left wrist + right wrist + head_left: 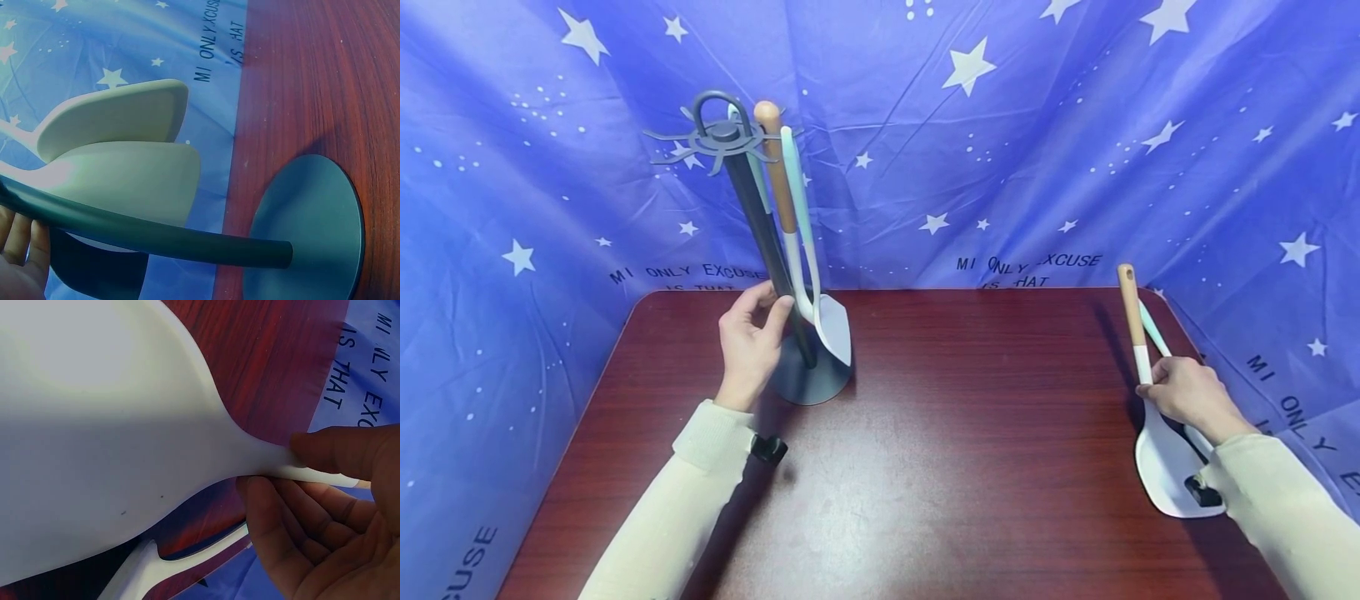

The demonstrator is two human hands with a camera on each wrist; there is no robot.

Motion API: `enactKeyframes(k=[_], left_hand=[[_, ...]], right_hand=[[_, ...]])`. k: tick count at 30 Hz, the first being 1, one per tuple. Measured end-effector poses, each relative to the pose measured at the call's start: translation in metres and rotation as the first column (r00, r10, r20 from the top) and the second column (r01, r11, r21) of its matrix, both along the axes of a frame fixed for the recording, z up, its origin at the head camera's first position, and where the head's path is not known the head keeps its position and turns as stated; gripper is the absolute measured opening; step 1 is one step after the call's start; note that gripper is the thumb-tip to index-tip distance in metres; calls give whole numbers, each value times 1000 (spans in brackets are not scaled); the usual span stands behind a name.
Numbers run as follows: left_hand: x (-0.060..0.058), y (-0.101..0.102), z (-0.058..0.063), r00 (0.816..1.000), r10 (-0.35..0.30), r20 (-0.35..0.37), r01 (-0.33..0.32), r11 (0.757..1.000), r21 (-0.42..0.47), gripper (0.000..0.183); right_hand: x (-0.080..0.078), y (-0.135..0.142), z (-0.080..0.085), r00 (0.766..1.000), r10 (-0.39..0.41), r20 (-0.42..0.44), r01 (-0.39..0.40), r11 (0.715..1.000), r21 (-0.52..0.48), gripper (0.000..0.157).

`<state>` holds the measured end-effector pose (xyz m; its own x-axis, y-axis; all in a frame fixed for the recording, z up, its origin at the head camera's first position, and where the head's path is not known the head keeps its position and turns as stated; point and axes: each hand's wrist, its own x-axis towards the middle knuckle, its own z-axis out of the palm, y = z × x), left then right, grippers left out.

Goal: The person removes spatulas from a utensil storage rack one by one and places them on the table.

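The right grip [1198, 398] pinches the spatula [1165, 471] by its neck at the tabletop's [970, 417] right side, apparently for pick-up, while the left grip [751, 346] clasps the stand [760, 225], likely calling next for a steady carry there.

2 forearms [658, 508] in pale sleeves [1292, 508] reach forward, well apart, slanting inward. The left hand [752, 346] is raised, gripping between thumb [780, 317] and fingers [39, 247]. The right hand [1195, 396], its back turned upward, pinches between thumb and fingers, which bend toward the palm [356, 562].
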<state>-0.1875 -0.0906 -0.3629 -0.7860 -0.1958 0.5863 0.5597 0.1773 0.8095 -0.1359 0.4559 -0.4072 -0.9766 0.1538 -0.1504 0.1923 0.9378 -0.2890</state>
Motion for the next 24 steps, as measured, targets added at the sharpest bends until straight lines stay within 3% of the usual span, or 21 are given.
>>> enactKeyframes(k=[24], left_hand=[[0, 1, 0, 1000, 0, 2, 0, 1000, 2, 18]], right_hand=[[-4, 3, -7, 999, 13, 34, -13, 1000, 5, 21]])
